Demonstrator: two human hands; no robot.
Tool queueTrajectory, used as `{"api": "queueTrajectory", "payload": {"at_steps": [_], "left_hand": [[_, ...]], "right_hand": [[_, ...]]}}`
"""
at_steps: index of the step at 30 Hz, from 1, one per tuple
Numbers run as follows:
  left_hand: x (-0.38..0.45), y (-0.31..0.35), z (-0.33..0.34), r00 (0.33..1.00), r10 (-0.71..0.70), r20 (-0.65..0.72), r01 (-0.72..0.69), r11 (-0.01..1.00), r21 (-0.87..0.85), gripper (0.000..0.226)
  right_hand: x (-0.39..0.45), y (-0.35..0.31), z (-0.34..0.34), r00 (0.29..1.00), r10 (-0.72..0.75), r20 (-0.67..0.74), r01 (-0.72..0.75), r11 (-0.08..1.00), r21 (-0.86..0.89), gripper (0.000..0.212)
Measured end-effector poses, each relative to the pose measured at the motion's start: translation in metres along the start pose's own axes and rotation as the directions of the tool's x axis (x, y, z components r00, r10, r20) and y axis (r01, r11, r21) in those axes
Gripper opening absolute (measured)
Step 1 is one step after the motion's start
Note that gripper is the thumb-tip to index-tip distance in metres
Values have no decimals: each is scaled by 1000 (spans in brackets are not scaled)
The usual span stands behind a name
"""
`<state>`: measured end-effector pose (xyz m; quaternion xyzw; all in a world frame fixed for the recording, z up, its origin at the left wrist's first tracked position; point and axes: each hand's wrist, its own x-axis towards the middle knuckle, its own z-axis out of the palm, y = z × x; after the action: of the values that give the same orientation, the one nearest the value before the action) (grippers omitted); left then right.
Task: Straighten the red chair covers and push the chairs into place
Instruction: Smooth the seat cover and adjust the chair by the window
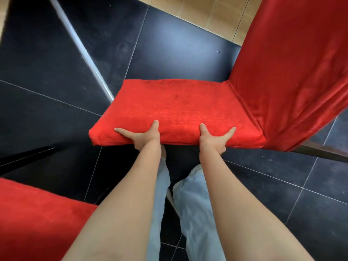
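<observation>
Red velvety seat cover (177, 108) sits dead ahead of both hands, its near side edge facing the person, long axis running left-right in the head view, backrest (293, 68) rising at the right end. Left hand (143, 137) and right hand (216, 140) both grip that near edge: thumbs on top of the cushion, index fingers splayed along the side, remaining fingers hidden under the rim, so clamped on the seat edge as far as I can tell. Hands are spaced apart, roughly symmetric about the seat middle; neither is clearly nearer. Seat fabric looks taut; backrest drape hangs in loose folds at its lower right. Judgement: the coming move is a tug or push across the short axis, away from the body toward the grey table leg (81, 48) behind. Dark floor tiles (282, 185) look smooth, so the chair should slide. A second red seat (37, 219) sits at lower left, well apart. Person's light jeans (195, 204) stand just beside the near edge; room is tight.
</observation>
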<state>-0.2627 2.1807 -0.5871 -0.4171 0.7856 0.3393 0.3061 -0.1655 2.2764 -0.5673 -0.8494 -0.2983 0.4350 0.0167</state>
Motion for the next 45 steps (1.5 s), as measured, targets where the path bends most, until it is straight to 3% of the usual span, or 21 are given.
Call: {"api": "queueTrajectory", "payload": {"at_steps": [8,14,20,33,40,45], "left_hand": [[-7,47,-9,981,127,146,-138,988,63,129],[-21,106,9,974,169,149,-178,983,49,124],[-29,154,27,986,118,118,-123,992,34,122],[-30,160,30,992,84,93,-92,993,79,122],[-29,163,20,987,56,149,-87,975,206,122],[-26,160,3,974,34,225,-69,986,151,111]], "right_hand": [[-5,-48,-2,982,-143,125,154,984,-88,114],[-4,-106,6,965,-207,160,222,972,-81,112],[-1,-160,19,956,-215,199,242,962,-124,110],[4,-166,25,960,-174,220,208,968,-139,111],[5,-169,23,961,-147,234,191,966,-175,113],[2,-176,14,942,-99,320,185,950,-252,115]]}}
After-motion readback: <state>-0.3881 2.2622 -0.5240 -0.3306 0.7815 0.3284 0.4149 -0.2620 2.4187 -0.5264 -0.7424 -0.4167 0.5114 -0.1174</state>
